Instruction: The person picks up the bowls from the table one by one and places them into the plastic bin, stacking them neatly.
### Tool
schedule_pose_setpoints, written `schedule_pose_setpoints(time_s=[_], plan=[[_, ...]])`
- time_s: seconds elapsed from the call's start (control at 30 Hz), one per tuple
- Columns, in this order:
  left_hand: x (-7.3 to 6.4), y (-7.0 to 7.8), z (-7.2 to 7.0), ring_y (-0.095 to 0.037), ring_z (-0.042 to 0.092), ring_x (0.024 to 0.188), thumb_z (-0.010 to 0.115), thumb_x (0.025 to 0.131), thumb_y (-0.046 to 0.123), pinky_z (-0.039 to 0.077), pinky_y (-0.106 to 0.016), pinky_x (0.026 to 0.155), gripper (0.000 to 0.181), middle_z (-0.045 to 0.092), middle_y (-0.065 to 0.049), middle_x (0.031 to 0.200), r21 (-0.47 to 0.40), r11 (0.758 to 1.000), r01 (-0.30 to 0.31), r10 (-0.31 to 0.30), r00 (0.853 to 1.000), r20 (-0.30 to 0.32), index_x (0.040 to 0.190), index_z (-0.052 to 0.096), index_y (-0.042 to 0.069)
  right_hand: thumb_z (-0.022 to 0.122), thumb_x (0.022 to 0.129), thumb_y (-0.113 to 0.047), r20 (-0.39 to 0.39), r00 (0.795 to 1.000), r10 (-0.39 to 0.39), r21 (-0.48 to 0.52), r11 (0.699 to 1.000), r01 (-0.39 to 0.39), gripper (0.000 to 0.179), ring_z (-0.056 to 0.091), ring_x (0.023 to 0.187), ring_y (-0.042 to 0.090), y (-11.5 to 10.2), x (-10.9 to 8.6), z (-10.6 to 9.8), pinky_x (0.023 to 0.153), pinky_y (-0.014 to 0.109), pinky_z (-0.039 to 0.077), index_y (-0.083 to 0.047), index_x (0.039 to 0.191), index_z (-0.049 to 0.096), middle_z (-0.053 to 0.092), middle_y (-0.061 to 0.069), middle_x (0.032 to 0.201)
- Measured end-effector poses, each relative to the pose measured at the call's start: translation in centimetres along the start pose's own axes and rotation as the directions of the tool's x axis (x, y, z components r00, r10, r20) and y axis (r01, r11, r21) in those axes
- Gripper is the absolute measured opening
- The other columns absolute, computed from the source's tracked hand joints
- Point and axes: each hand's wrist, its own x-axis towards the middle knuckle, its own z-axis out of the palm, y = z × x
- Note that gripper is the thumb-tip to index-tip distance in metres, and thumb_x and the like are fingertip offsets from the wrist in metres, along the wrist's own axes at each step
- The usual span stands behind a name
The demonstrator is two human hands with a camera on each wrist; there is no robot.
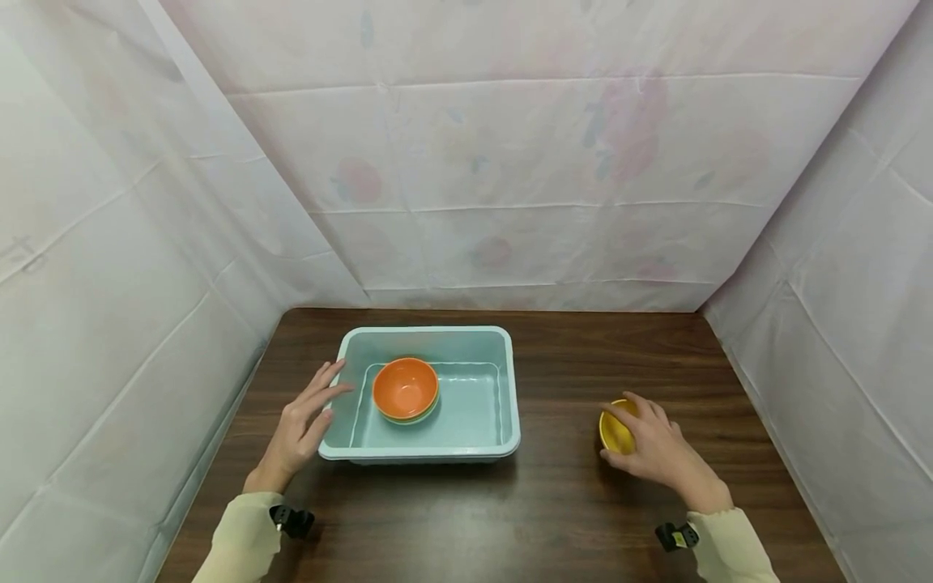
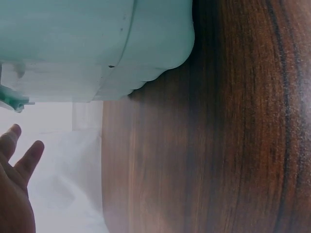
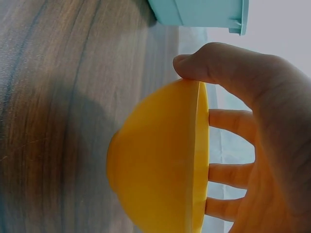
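Observation:
A yellow bowl [image 1: 615, 436] is gripped at its rim by my right hand [image 1: 659, 447], on the right side of the table. In the right wrist view the thumb presses the yellow bowl's [image 3: 155, 158] edge and several fingers reach over the rim; whether its base touches the table is hard to tell. My left hand [image 1: 297, 425], fingers spread and holding nothing, is at the left rim of a pale teal tub [image 1: 430, 452]. Inside the tub an orange bowl [image 1: 405, 389] sits stacked on a greenish bowl [image 1: 410, 421], of which only the edge shows.
The dark wooden table [image 1: 466, 526] runs between white cloth walls at the left, right and back. The tub's raised wall [image 2: 73, 43] fills the upper left wrist view. Bare wood lies between the tub and the yellow bowl.

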Motion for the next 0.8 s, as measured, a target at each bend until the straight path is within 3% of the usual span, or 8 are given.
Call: schedule_pose_setpoints(time_s=[0.8], plan=[[-0.2,-0.1,0.1,-0.034,0.035,0.153,0.057,0.087,-0.006,0.024,-0.028,0.126,0.041,0.052,-0.026,0.151,-0.008,1.0,-0.004,0.004,1.0,-0.002,0.124,0.072,0.003,0.08,0.085,-0.046,-0.009,1.0,0.002,-0.004,1.0,-0.002,0.072,0.042,0.132,0.06,-0.3,0.6,-1.1,0.089,0.079,0.043,-0.021,0.147,0.056,0.039,0.029,0.154]])
